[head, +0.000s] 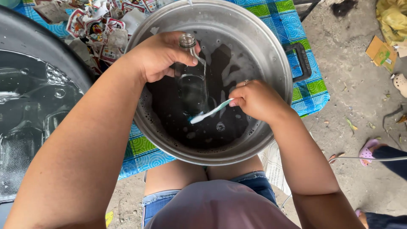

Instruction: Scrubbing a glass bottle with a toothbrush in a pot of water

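My left hand (159, 55) grips the neck of a clear glass bottle (191, 82), held upright over a big metal pot (271, 59) of dark soapy water. My right hand (254, 99) holds a white and teal toothbrush (210, 113) by its handle. The brush head lies against the lower side of the bottle, just above the water. Water runs down the bottle's side.
A large dark basin (51, 55) of water with submerged glass bottles sits at the left. Torn paper labels (99, 25) lie piled on the blue-green mat (309, 89) behind. Another person's feet in pink sandals (368, 152) are at the right on the dirt ground.
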